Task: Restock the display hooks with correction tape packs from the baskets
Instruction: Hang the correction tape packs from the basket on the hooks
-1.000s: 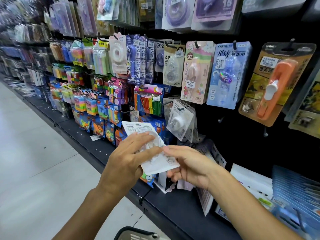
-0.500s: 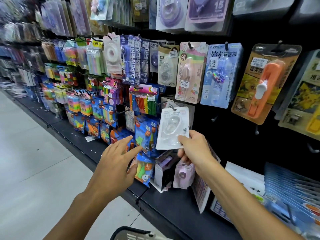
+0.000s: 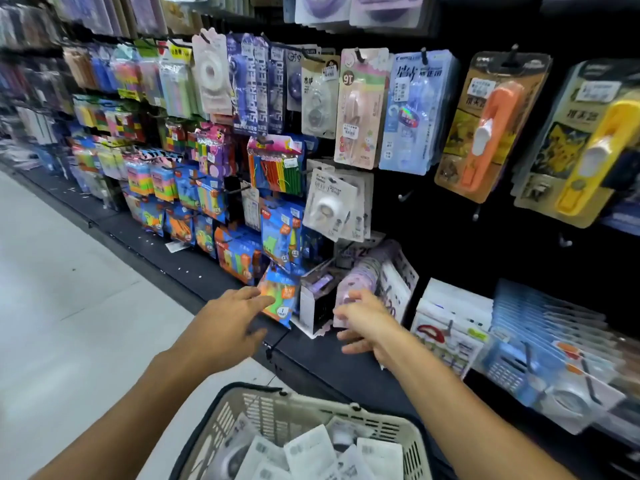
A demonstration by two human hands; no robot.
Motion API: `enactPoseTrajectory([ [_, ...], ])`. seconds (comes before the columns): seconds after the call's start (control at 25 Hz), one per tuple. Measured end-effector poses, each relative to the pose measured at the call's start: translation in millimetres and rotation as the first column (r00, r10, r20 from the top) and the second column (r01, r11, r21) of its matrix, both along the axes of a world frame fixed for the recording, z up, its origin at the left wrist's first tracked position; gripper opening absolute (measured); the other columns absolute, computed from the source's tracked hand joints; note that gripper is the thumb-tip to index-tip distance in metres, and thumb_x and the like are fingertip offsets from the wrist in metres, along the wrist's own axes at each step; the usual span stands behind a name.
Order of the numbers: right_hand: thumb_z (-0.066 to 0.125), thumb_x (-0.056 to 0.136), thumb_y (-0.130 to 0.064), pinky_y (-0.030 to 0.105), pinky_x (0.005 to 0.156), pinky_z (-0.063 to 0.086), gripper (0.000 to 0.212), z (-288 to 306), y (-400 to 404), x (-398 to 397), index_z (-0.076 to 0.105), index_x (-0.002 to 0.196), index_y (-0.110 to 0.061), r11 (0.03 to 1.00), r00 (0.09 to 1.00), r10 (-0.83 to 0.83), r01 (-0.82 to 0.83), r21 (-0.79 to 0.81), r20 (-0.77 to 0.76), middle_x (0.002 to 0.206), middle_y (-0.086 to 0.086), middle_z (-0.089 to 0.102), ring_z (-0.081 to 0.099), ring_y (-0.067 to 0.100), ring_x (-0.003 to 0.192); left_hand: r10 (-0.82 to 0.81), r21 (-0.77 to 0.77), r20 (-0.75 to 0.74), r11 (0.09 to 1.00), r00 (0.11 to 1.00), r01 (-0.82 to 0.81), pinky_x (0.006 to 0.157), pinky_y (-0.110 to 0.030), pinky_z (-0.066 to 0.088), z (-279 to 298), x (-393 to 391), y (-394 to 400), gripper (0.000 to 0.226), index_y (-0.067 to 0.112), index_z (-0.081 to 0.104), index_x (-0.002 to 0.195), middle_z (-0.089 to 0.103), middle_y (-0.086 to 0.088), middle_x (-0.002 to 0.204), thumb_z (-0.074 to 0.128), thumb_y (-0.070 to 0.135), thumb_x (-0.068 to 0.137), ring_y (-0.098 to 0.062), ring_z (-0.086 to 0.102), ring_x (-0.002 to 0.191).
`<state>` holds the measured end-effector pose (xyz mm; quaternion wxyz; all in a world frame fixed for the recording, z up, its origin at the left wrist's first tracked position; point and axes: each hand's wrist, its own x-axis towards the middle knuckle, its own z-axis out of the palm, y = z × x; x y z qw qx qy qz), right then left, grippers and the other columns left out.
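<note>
1. A shop aisle with a pale tiled floor runs along a black display wall crowded with hanging stationery packs; a black base shelf runs under it.
2. On the middle row, a white correction tape pack hangs on a hook at the front of a small stack of like packs, tilted slightly, just right of a bag of coloured sticks.
3. Above it hang a pink pack, a pale blue pack and an orange-handled pack; a yellow one hangs further right.
4. The left hand reaches forward below the hooks, fingers straight and loosely spread, holding nothing; its fingertips lie near a bright orange-and-blue pack leaning on the shelf.
5. The right hand hovers beside it, fingers relaxed and slightly bent, holding nothing; it is blurred, in front of a lilac item and a small dark box.
6. A beige basket sits at the bottom edge between the forearms, holding more white correction tape packs lying loose.
</note>
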<state>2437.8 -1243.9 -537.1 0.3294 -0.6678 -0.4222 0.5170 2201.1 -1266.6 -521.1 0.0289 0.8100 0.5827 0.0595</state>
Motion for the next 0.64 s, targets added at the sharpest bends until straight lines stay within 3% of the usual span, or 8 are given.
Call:
enactPoseTrajectory([
  [0.08, 0.058, 0.093, -0.019, 0.033, 0.056, 0.054, 0.033, -32, -29, 6, 0.050, 0.125, -0.022, 0.991, 0.985, 0.131, -0.126, -0.051, 0.114, 0.108, 0.007, 0.066, 0.063, 0.021, 0.067, -0.053, -0.187, -0.147, 0.982, 0.988, 0.025, 0.106, -0.034, 0.043, -22, -2, -20, 0.056, 0.031, 0.044, 0.151, 0.046, 0.004, 0.152, 0.059, 0.034, 0.096, -0.021, 0.045, 0.138],
  [0.16, 0.056, 0.092, -0.019, 0.033, 0.059, 0.050, 0.025, -57, -54, 8, 0.054, 0.117, -0.020, 0.952, 0.901, 0.305, -0.287, -0.105, 0.307, 0.114, 0.011, 0.067, 0.063, 0.024, 0.070, -0.131, -0.395, -0.219, 0.918, 0.967, 0.035, 0.103, -0.030, 0.043, -45, -7, -32, 0.052, 0.029, 0.053, 0.144, 0.054, 0.004, 0.145, 0.063, 0.031, 0.093, -0.022, 0.050, 0.136],
  [0.2, 0.055, 0.091, -0.020, 0.032, 0.062, 0.049, 0.025, -70, -66, 9, 0.056, 0.116, -0.020, 0.905, 0.793, 0.422, -0.393, -0.161, 0.439, 0.115, 0.009, 0.066, 0.065, 0.026, 0.078, -0.140, -0.487, -0.220, 0.873, 0.966, 0.015, 0.102, -0.029, 0.042, -58, -9, -37, 0.050, 0.030, 0.056, 0.141, 0.056, 0.004, 0.142, 0.065, 0.031, 0.092, -0.022, 0.052, 0.134],
  [0.28, 0.053, 0.092, -0.019, 0.030, 0.070, 0.046, 0.029, -100, -82, 8, 0.058, 0.120, -0.019, 0.760, 0.487, 0.617, -0.571, -0.309, 0.618, 0.121, 0.006, 0.064, 0.064, 0.027, 0.102, -0.089, -0.589, -0.207, 0.807, 0.974, -0.051, 0.102, -0.029, 0.042, -88, -12, -43, 0.052, 0.032, 0.053, 0.143, 0.056, 0.002, 0.142, 0.065, 0.034, 0.092, -0.022, 0.054, 0.131],
  [0.32, 0.053, 0.092, -0.017, 0.031, 0.077, 0.046, 0.033, -114, -88, 6, 0.058, 0.125, -0.020, 0.698, 0.376, 0.667, -0.617, -0.363, 0.643, 0.128, 0.005, 0.062, 0.061, 0.027, 0.112, -0.083, -0.622, -0.214, 0.780, 0.973, -0.070, 0.103, -0.029, 0.043, -106, -13, -44, 0.055, 0.031, 0.051, 0.146, 0.055, 0.001, 0.144, 0.065, 0.035, 0.093, -0.022, 0.054, 0.131],
  [0.36, 0.053, 0.093, -0.017, 0.032, 0.085, 0.047, 0.038, -128, -93, 6, 0.056, 0.130, -0.021, 0.656, 0.325, 0.706, -0.634, -0.409, 0.629, 0.136, 0.004, 0.058, 0.058, 0.026, 0.118, -0.113, -0.665, -0.227, 0.744, 0.967, -0.069, 0.103, -0.029, 0.044, -126, -12, -42, 0.057, 0.029, 0.049, 0.148, 0.054, 0.001, 0.146, 0.065, 0.035, 0.093, -0.022, 0.054, 0.131],
  [0.52, 0.052, 0.097, -0.016, 0.036, 0.093, 0.050, 0.039, -191, -107, 22, 0.053, 0.136, -0.019, 0.650, 0.376, 0.758, -0.508, -0.565, 0.533, 0.137, 0.006, 0.056, 0.058, 0.023, 0.113, -0.196, -0.791, -0.211, 0.609, 0.958, -0.050, 0.084, -0.026, 0.048, -176, 12, -22, 0.055, 0.020, 0.049, 0.147, 0.067, -0.009, 0.123, 0.065, 0.031, 0.096, -0.026, 0.066, 0.105],
  [0.64, 0.052, 0.097, -0.015, 0.036, 0.092, 0.051, 0.031, -215, -106, 21, 0.059, 0.127, -0.011, 0.589, 0.315, 0.808, -0.454, -0.669, 0.497, 0.128, 0.010, 0.062, 0.061, 0.023, 0.107, -0.224, -0.753, -0.131, 0.656, 0.966, 0.050, 0.095, -0.029, 0.043, -171, 41, 1, 0.050, 0.016, 0.053, 0.144, 0.059, -0.008, 0.138, 0.061, 0.033, 0.098, -0.027, 0.057, 0.124],
])
